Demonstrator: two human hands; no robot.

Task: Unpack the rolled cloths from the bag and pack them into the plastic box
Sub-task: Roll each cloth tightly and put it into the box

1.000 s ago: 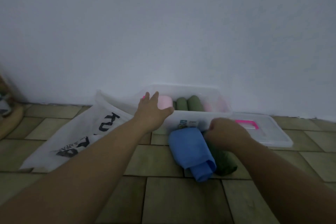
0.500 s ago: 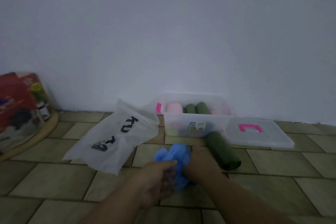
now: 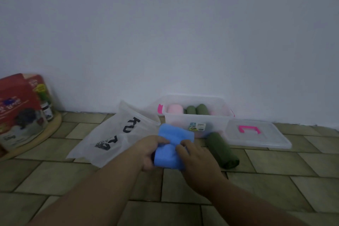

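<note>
A blue cloth is held above the floor between both hands, loosely folded rather than tightly rolled. My left hand grips its left side and my right hand grips its right side. Behind them the clear plastic box stands against the wall, holding a pink roll and two dark green rolls. Another dark green roll lies on the floor just in front of the box. The white bag with black lettering lies flat to the left.
The box's clear lid with a pink handle lies on the floor at the right of the box. A red printed package stands on a round wooden board at far left. The floor is tiled; a plain wall rises behind.
My left hand left the pink roll in the box and joined my right hand on the blue cloth. The cloth came off the floor and was reshaped from a bunch into a flatter fold.
</note>
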